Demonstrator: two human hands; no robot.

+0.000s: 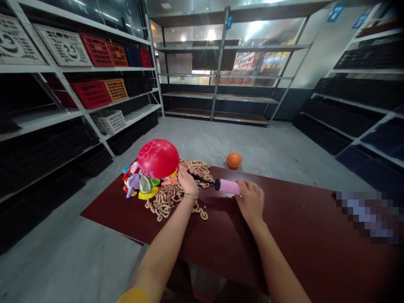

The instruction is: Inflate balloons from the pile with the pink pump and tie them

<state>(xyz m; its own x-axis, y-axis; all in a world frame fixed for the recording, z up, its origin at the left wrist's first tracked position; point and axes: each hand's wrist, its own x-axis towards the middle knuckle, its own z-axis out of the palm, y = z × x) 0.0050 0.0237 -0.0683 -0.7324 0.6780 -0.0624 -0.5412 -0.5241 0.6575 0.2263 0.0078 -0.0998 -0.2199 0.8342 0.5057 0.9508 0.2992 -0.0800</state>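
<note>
A partly or fully inflated red balloon (pixel 158 158) with pale printing sits to the left of my left hand (pixel 187 182). That hand is closed around the balloon's neck, where it meets the black end of a hand pump. My right hand (pixel 251 199) grips the pink barrel of the balloon pump (pixel 228 187), held level above the table. Under the balloon lies a pile of uninflated balloons (pixel 144 186) in several colours. Beside and behind my left hand, tan, curled, rope-like pieces (pixel 167 200) are heaped on the table.
The dark red table (pixel 290 227) reaches to the right, with a blurred-out object (pixel 368 214) at its right end. An orange balloon (pixel 234 160) is beyond the far table edge. Metal shelves (pixel 221 97) stand behind; crates (pixel 94 93) fill the left rack.
</note>
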